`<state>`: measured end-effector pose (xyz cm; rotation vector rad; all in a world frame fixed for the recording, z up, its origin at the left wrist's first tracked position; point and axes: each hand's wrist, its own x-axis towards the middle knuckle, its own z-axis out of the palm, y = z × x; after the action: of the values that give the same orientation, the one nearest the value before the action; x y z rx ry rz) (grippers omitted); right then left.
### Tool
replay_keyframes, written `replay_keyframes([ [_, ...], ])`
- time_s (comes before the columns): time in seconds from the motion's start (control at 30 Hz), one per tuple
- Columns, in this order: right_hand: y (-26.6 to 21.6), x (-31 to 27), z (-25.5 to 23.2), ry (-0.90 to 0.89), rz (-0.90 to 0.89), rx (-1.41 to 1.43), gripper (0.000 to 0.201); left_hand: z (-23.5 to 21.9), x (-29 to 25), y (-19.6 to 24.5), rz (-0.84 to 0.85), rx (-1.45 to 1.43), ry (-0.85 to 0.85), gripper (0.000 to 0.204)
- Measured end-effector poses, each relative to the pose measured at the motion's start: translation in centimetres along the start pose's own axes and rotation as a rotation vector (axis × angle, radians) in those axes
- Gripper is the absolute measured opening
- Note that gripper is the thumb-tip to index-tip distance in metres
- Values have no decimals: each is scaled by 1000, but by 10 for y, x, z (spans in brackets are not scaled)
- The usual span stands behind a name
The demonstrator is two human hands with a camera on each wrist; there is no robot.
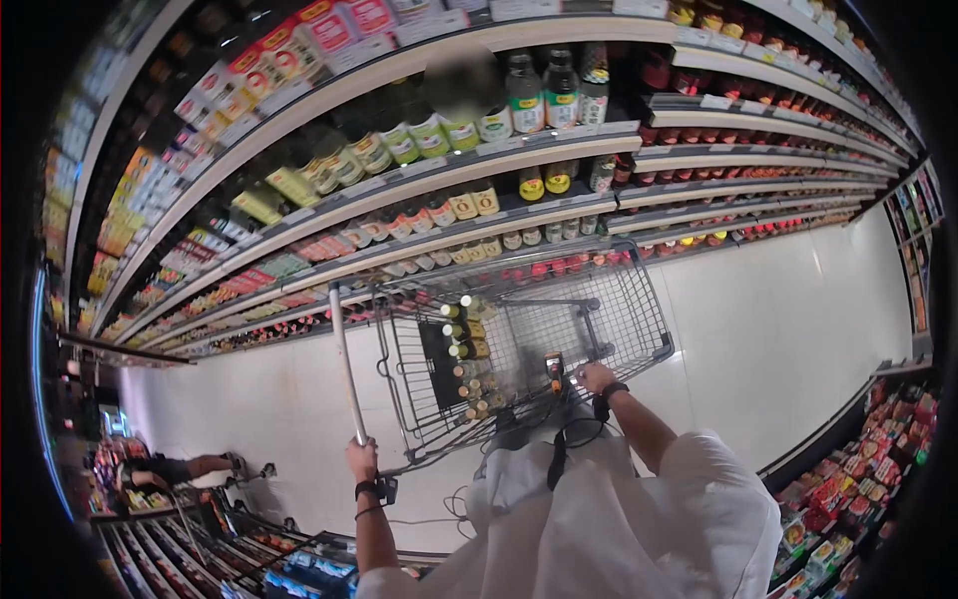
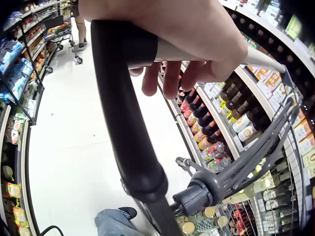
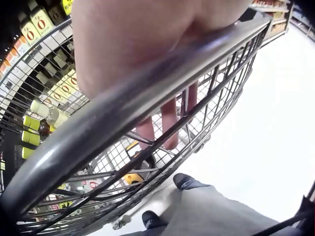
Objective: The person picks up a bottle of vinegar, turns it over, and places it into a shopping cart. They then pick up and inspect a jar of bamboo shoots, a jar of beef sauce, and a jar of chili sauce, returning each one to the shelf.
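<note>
A wire shopping cart (image 1: pixel 627 290) stands sideways in front of me. My left hand (image 1: pixel 362 459) grips the near end of its pale handle bar (image 1: pixel 344 359); in the left wrist view, the fingers hang over the bar beside a black end piece (image 2: pixel 130 113). My right hand (image 1: pixel 597 378) holds the cart's side rim, and the right wrist view shows its fingers hooked over the grey rim (image 3: pixel 98 115), in front of the wires. Bottles (image 1: pixel 469 349) with yellow, white and gold caps lie in the basket near the handle. An orange-and-black device (image 1: pixel 555 371) sits by my right hand.
Long shelves (image 1: pixel 399 185) of bottles and boxes run along the cart's far side. Packaged goods fill a display (image 1: pixel 858 479) at the right. Behind on the left, another person (image 1: pixel 190 467) stands in the aisle near a second cart (image 2: pixel 58 30).
</note>
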<state>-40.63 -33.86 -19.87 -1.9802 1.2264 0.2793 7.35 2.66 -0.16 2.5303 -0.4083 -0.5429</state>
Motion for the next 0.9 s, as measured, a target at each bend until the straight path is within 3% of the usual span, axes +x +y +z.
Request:
replay_keyframes([
  [0.07, -9, -16, -7, 53, 2, -91, 26, -3, -1, 4, 152, 161, 36, 30],
  [0.17, -17, -32, 0, 220, 97, -158, 22, 12, 12, -27, 337, 141, 210, 51],
  [0.27, -28, -48, 15, 362, 131, -249, 17, 26, 30, -52, 483, 103, 254, 63],
  [0.3, -34, -54, 18, 376, 141, -277, 18, 27, 24, -54, 370, 27, 149, 62],
  [0.37, -59, -73, 24, 433, 134, -291, 18, -6, 1, -3, 156, -106, -48, 60],
  [0.4, -68, -80, 29, 487, 124, -280, 19, -7, 8, -6, 211, -165, -131, 55],
  [0.47, -81, -89, 33, 594, 104, -271, 17, -5, 11, -12, -42, -651, -426, 45],
  [0.53, -88, -101, 43, 681, 78, -275, 14, -11, 11, -9, -49, -628, -516, 37],
  [0.67, -102, -104, 69, 790, 136, -30, 14, -15, 7, -9, 6, -585, -502, 24],
  [0.9, -108, -104, 80, 864, 46, -46, 9, -17, 7, -16, 40, -685, -540, 22],
])
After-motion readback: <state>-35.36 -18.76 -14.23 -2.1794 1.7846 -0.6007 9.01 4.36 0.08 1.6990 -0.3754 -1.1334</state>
